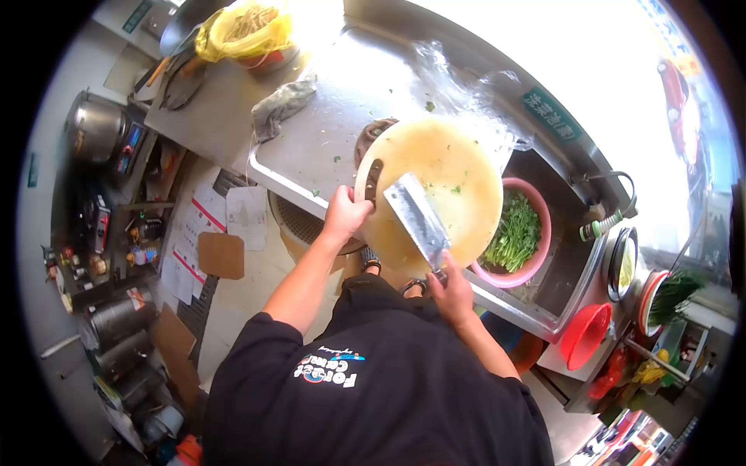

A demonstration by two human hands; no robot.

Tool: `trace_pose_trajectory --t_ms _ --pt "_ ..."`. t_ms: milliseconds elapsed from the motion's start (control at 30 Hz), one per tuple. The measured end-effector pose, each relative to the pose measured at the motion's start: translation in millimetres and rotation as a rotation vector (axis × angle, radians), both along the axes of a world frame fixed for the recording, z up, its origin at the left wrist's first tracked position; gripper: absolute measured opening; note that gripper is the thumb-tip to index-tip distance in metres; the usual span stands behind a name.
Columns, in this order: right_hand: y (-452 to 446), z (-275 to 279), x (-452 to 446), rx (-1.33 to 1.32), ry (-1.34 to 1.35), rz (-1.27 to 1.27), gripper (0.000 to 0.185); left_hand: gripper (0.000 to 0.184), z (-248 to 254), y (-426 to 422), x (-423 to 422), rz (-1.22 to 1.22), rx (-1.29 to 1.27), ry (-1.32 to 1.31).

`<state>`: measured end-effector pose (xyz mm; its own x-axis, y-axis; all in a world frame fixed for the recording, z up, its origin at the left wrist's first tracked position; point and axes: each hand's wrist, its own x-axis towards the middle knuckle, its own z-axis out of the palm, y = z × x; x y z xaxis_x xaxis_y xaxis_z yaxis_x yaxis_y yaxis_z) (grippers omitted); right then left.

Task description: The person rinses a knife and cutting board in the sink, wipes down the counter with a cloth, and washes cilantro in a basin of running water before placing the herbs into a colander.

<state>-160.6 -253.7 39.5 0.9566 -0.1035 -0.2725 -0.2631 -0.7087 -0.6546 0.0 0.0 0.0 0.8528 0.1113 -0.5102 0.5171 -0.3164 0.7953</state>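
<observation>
A round, yellowish cutting board (pixel 474 167) with a slotted handle is held at its left edge by my left hand (pixel 346 215), whose fingers are closed round the handle. Bits of green leaf cling to its face. My right hand (pixel 451 291) grips a wide-bladed cleaver (pixel 416 217) by the handle, with the blade over the lower part of the board. Just right of the board, a pink basin (pixel 545 225) holds chopped greens (pixel 514 233). Behind the board's left edge, a brown cloth (pixel 371 140) shows in part.
The steel counter (pixel 350 85) bears a grey rag (pixel 281 107) and clear plastic film (pixel 466 85). A yellow-lined bucket (pixel 252 39) stands at the upper left. Beyond the basin are the sink (pixel 571 206), a faucet (pixel 622 182) and a red basket (pixel 587 336).
</observation>
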Motion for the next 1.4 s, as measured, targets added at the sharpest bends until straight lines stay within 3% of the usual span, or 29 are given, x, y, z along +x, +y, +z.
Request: trace_pose_trajectory --t_ms 67,100,233,433,467,500,567,600,733,767,800,900,967,1000,1033,1133,1233,1300,1400 --pt "20.8 8.0 4.2 -0.009 -0.229 0.197 0.053 0.027 -1.0 10.1 -4.3 0.108 -0.53 0.152" --pt "32.8 -14.0 18.4 0.083 -0.288 0.157 0.053 0.028 15.6 21.4 7.0 0.147 -0.647 0.206" --pt "-0.7 3.8 4.3 0.075 -0.361 0.2 0.048 0.046 -4.9 -11.8 -16.4 -0.054 -1.056 0.398" --pt "-21.0 20.5 -3.9 0.126 -0.378 0.24 0.052 0.049 8.8 -65.3 -37.1 -0.259 -0.984 0.324" --pt "-36.4 48.6 -34.9 0.101 -0.294 0.244 0.052 0.048 11.7 -79.8 -73.4 -0.274 -1.122 0.42" --pt "-29.8 15.8 4.8 0.096 -0.401 0.196 0.051 0.047 19.2 -86.3 -28.7 -0.29 -0.971 0.307" --pt "-65.3 25.7 -18.1 0.04 -0.354 0.153 0.051 0.049 14.0 -119.7 -55.0 -0.34 -0.982 0.318" --pt "-81.6 44.2 -46.3 0.018 -0.267 0.092 0.05 0.052 26.2 -130.0 -86.7 -0.29 -1.019 0.417" --pt "-183.3 -6.3 -33.7 -0.062 -0.324 -0.259 0.047 0.064 48.3 -198.2 -56.0 -0.48 -1.039 0.399" --pt "-231.9 -8.5 -30.1 -0.018 -0.139 -0.482 0.045 0.066 41.9 -222.9 -52.4 -0.54 -1.015 0.387" --pt "-270.3 -23.6 -43.2 -0.086 -0.193 -0.585 0.044 0.068 42.3 -245.5 -57.5 -0.575 -1.019 0.383" --pt "-321.3 -20.3 -100.0 -0.3 -0.08 -0.611 0.043 0.067 47.0 -277.7 -88.5 -0.515 -1.002 0.452" --pt "-301.7 -3.8 -117.0 -0.288 -0.146 -0.495 0.042 0.064 49.4 -292.9 -97.9 -0.483 -1.004 0.468" --pt "-278.4 19.1 -113.3 -0.174 -0.172 -0.424 0.042 0.063 42.6 -298.1 -96.3 -0.487 -0.995 0.462" --pt "-265.4 -0.7 -114.9 -0.105 -0.307 -0.312 0.042 0.062 35.9 -302.7 -94.7 -0.494 -0.986 0.457" --pt "-228.5 27.0 -102.6 0.015 -0.259 -0.134 0.042 0.062 22.7 -311.2 -95.1 -0.377 -0.921 0.517" --pt "-253.0 -10.4 -98.8 0.136 -0.206 -0.308 0.045 0.063 26.6 -315.8 -96.2 -0.417 -1.045 0.472" --pt "-298.1 -27.3 -97.5 -0.002 0.046 -0.553 0.048 0.065 25.1 -319.0 -95.7 -0.397 -1.039 0.455" --pt "-352.4 -29.7 -114.7 -0.219 0.026 -0.614 0.047 0.072 12.7 -326.6 -85.2 -0.382 -0.939 0.463"
